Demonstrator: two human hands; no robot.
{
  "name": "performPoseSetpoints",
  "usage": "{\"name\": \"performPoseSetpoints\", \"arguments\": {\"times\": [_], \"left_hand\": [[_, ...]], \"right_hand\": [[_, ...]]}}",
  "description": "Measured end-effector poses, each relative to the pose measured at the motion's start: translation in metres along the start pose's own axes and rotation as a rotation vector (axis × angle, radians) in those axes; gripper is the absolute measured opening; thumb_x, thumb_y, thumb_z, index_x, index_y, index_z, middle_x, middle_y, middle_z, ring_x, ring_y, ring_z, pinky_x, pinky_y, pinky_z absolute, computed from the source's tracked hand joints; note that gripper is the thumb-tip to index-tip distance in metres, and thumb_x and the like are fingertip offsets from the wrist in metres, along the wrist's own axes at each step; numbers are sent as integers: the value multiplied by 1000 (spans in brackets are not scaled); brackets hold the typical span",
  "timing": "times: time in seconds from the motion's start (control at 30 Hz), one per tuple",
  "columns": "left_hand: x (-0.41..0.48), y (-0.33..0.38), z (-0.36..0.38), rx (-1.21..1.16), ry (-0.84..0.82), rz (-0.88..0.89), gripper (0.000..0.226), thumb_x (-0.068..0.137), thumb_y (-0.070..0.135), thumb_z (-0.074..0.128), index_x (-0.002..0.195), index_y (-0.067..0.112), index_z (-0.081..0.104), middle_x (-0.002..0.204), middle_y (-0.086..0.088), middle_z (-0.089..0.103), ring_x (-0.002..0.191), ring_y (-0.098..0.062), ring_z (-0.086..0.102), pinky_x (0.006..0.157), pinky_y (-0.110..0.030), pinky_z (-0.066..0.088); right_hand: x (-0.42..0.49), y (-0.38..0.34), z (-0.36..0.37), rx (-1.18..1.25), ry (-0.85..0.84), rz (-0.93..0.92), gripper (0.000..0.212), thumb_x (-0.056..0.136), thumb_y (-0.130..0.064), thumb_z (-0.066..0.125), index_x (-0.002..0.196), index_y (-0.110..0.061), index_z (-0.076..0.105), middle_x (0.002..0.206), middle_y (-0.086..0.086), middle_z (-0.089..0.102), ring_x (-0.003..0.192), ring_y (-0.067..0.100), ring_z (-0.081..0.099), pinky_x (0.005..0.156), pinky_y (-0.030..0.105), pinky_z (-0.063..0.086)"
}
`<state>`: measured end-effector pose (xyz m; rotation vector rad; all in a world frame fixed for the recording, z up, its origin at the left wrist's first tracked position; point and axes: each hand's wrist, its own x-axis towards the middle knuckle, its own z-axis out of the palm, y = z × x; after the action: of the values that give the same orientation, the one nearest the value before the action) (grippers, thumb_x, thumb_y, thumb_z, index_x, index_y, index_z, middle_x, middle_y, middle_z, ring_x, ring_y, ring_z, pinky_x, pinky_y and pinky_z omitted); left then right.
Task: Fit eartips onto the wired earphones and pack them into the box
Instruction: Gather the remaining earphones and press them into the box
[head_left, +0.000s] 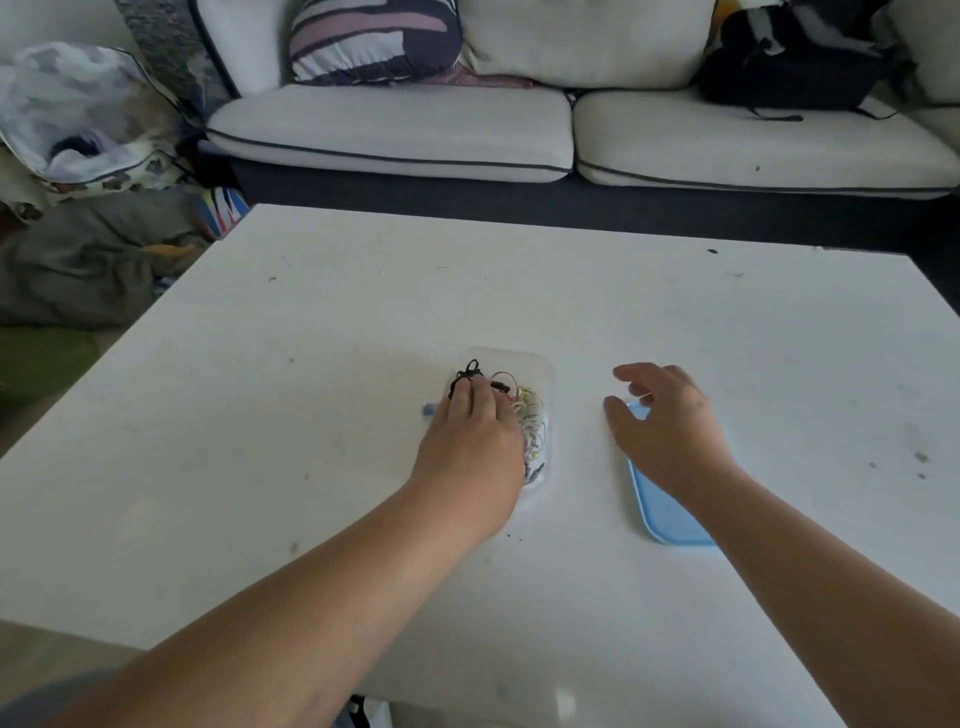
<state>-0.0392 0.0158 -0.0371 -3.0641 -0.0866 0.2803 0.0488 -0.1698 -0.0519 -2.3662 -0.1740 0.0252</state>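
**One box, one lid, two hands**

One white table (311, 415) carries one clear box (540, 364) and one blue lid (665, 514). There are two hands: one left hand (472, 441) and one right hand (670, 421). The box holds one black earphone coil (470, 371) and one pale earphone tangle (530, 415), its cords too knotted to count. One small blue piece (427, 410) is visible. One sofa (587, 47) has two seat cushions (389, 130), one striped pillow (374, 39) and one black bag (795, 57).

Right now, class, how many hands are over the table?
2: the left hand at the clear box, the right hand above the blue lid.
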Motion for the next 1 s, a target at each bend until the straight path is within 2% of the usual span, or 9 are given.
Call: {"name": "performPoseSetpoints", "arguments": {"times": [0.1,0.23,0.33,0.5,0.6,0.67,0.73,0.83,1.0], "left_hand": [[-4,20,-3,-80,-17,-73,67,99,25,43,155,-5,22,164,-27,17,154,-43,11,126,-50,16],[2,26,-11,-133,100,-54,51,94,24,45,143,11,39,152,-17,36,142,-38,32,109,-49,35],[15,-1,-24,-125,232,-70,38,88,15,51,125,10,47,128,-12,50,121,-35,48,90,-45,46],[20,-49,-16,-367,-41,-265,22,88,5,52,110,11,52,99,-9,62,88,-30,59,69,-33,43],[20,-66,-7,-486,0,-268,16,89,11,57,103,17,63,90,-6,70,82,-28,65,60,-30,45],[17,-71,-8,-532,39,-286,19,91,9,58,103,19,68,89,-6,72,81,-28,66,60,-29,47],[15,-75,-9,-567,52,-301,25,93,9,56,109,20,72,100,-7,75,90,-30,68,68,-31,52],[9,-75,-16,-566,115,-304,32,93,15,57,121,23,70,116,-5,74,103,-28,68,88,-35,56],[7,-58,-34,-662,203,-240,24,92,14,59,109,22,73,99,0,76,83,-25,72,83,-38,60]], "right_hand": [[-1,23,-15,-235,-81,165,58,95,-30,61,150,-21,44,151,9,40,142,32,32,112,43,35],[-4,39,-27,-337,-99,282,61,97,-36,55,152,-18,36,161,10,28,150,33,18,119,47,25],[-3,45,-32,-376,-105,352,45,95,-27,54,134,-8,45,146,17,40,139,37,31,109,45,34],[2,54,-30,-418,-116,471,40,90,-15,57,127,-1,49,132,20,45,125,40,42,99,41,41],[9,58,-24,-334,-68,494,33,85,-8,57,117,-1,56,124,20,51,116,40,50,90,40,45],[12,59,-21,-263,-35,505,25,78,-3,54,101,-1,63,105,20,61,89,35,58,68,32,47],[12,57,-19,-209,-28,525,17,71,2,49,80,-6,60,70,13,55,56,26,45,49,24,35],[10,49,-16,-172,-38,524,15,65,1,46,69,-13,49,58,5,39,53,21,33,47,22,28],[11,33,-20,-16,26,484,23,75,3,43,61,-15,39,56,4,35,49,20,30,49,24,28]]}}
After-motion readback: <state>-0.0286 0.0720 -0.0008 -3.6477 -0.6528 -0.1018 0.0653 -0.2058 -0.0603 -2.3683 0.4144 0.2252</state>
